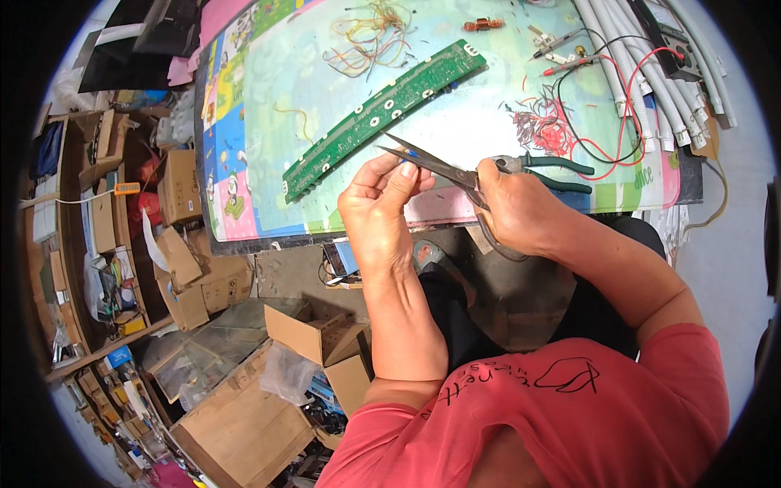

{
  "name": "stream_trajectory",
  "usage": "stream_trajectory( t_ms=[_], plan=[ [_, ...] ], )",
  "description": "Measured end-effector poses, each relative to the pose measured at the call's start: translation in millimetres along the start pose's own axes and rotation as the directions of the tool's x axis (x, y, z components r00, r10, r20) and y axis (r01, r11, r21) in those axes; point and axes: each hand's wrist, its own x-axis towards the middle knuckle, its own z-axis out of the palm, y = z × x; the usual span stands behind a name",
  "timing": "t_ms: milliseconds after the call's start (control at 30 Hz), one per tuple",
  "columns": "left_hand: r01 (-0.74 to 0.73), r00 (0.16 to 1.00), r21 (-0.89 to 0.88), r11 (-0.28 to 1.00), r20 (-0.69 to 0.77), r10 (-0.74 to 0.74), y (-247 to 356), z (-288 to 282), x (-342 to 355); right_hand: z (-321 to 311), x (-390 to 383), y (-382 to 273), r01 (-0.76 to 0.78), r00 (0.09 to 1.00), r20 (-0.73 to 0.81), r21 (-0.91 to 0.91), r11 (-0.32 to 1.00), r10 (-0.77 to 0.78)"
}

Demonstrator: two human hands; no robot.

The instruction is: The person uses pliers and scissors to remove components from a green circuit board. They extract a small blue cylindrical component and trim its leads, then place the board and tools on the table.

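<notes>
My left hand [382, 195] is raised in front of the table's near edge, thumb and fingers pinched on a small blue part [413, 153]; its exact kind is too small to tell. My right hand [521, 205] grips a pair of dark scissors [446, 169] by the handles. The scissor blades point left, slightly apart, and lie right at the blue part and my left fingertips. Just beyond them, a long green circuit board [346, 142] lies slanted on the table mat. Pliers with green handles [561, 164] lie beside my right hand, their jaws partly hidden by it.
On the mat [268, 203] are a tangle of thin wires [374, 37], a copper coil [484, 24] and a heap of red and black wire bits [543, 126]. Red and black test leads [626, 106] cross white tubes [651, 89] at the right. Cardboard boxes [207, 281] stand lower left.
</notes>
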Motion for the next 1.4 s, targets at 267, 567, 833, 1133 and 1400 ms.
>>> stream_trajectory(
  t_ms=[267,567,833,1133,1400],
  plan=[
    [0.034,0.998,-0.017,0.999,0.045,-0.034,6.7,-3.5,1.4,-4.1,4.5,3.2,0.002,0.995,0.098,0.237,0.971,-0.026],
    [0.058,0.988,-0.100,0.993,0.147,-0.043,1.9,-5.5,4.2,-15.0,4.7,-2.6,-0.038,0.992,0.127,0.326,0.945,-0.004],
    [0.157,0.950,-0.297,0.942,0.306,-0.061,-6.4,-10.7,10.4,-16.7,3.6,3.0,-0.066,0.995,0.091,0.354,0.933,0.036],
    [0.146,0.959,-0.335,0.931,0.277,-0.051,-10.0,-4.4,11.4,-13.4,4.9,15.3,0.124,0.943,-0.311,-0.009,0.992,-0.120],
    [-0.069,0.991,-0.070,0.995,0.107,0.077,-9.6,4.9,3.8,-11.4,6.9,7.3,0.065,0.952,-0.286,-0.146,0.987,-0.105]
  ],
)
